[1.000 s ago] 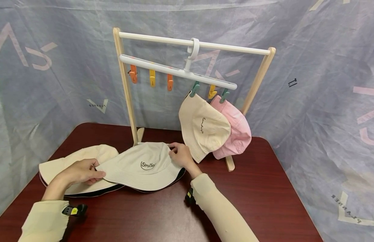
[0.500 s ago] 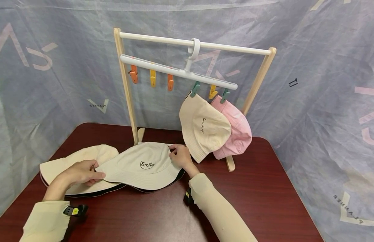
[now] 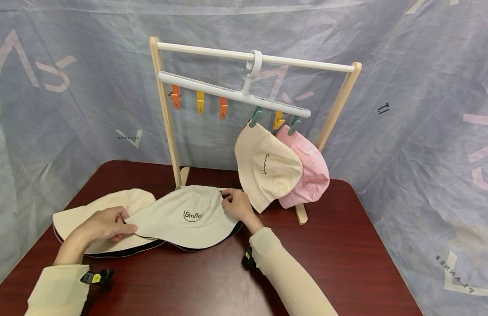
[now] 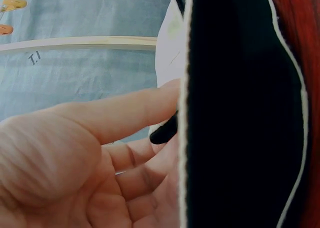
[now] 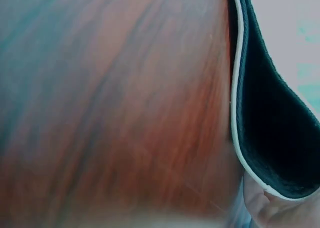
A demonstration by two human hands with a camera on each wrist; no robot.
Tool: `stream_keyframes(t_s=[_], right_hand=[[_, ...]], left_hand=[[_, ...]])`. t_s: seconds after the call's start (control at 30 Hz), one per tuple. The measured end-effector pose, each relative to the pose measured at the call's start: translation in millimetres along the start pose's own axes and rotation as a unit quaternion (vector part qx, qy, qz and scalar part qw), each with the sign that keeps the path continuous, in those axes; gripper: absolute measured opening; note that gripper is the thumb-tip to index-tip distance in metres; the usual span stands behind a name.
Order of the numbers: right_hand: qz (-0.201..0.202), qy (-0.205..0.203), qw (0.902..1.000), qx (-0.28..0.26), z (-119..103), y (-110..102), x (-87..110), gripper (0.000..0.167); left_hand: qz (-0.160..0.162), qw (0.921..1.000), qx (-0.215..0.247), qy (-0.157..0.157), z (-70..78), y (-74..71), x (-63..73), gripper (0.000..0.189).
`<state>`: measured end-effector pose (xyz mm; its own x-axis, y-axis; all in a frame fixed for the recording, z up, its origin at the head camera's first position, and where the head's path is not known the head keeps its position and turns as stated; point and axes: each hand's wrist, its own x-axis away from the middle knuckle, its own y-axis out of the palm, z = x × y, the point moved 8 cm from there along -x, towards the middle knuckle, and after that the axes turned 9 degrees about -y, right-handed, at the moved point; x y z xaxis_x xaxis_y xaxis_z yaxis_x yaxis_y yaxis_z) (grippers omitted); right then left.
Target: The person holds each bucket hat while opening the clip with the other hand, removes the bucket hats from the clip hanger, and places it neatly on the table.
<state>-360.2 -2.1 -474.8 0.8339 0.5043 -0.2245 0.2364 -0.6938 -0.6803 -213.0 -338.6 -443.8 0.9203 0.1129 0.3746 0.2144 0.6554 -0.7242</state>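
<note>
A pale bucket hat (image 3: 188, 219) with "Smile" written on its front lies between both hands, its dark lining showing under the brim. My left hand (image 3: 105, 226) pinches the left end of its brim between thumb and fingers. At the upper right edge of the same hat, my right hand (image 3: 237, 204) grips the brim. The left wrist view has the thumb (image 4: 135, 108) against the brim beside the black lining (image 4: 240, 108). In the right wrist view only part of the hand (image 5: 280, 210) shows, under the curved brim.
A cream bucket hat (image 3: 129, 199) lies partly under the "Smile" hat. Behind stands a wooden rack (image 3: 165, 118) with a white hanger (image 3: 228, 93) and several coloured clips. A cream hat (image 3: 263, 166) and a pink hat (image 3: 313, 171) hang from green clips at its right.
</note>
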Motion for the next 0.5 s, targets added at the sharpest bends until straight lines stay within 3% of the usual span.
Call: stream_keyframes(t_s=[0.17, 0.5], right_hand=[[-0.002, -0.006, 1.0, -0.005, -4, -6, 2.7, 0.031], [0.017, -0.063, 0.9979, -0.001, -27, -33, 3.8, 0.029]], left_hand=[[0.02, 0.9997, -0.01, 0.012, 1.2, -6.4, 0.9, 0.038], [0.07, 0.9966, -0.039, 0.021, 9.0, -19.9, 7.7, 0.041]])
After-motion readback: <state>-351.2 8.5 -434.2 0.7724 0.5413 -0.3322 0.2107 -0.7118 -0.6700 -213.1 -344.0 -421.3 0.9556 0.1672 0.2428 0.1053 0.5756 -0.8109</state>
